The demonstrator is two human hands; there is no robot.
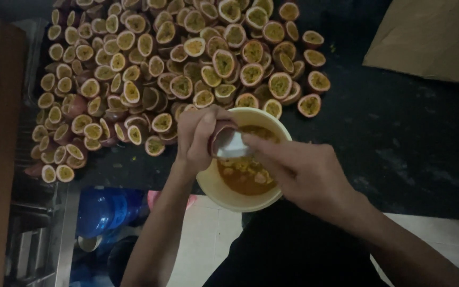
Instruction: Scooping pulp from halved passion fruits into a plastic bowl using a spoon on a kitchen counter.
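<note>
- Right, biggest item: heap of halved purple passion fruit with yellow-green pulp [160, 74] fills the upper left and centre of the frame on a dark worktop [399, 149]. It slopes to the near edge at left; my read is a nudge from a forearm could roll halves off.
- Flat brown cardboard sheet [431, 37], upper right corner, plain face, no label or print visible.
- Round pale-yellow plastic bowl [224, 194], centre frame, holds orange pulp and overhangs the worktop edge toward the person. Likely risk: downward scraping pressure tips it.
- Blue plastic container [104, 210], lower left below the worktop; label not discernible, too dark.
- Right hand [304, 172], centre right, pinches a silvery spoon [234, 144] working inside the fruit half.
- Left hand [200, 133], centre, is clamped round one purple passion fruit half [220, 134] held over the bowl. Hands nearly touching.
- Judged hazards: slippery shell twisting out of grip, pulp splashing past the rim, spoon edge digging into fingers; dim light makes all worse.
</note>
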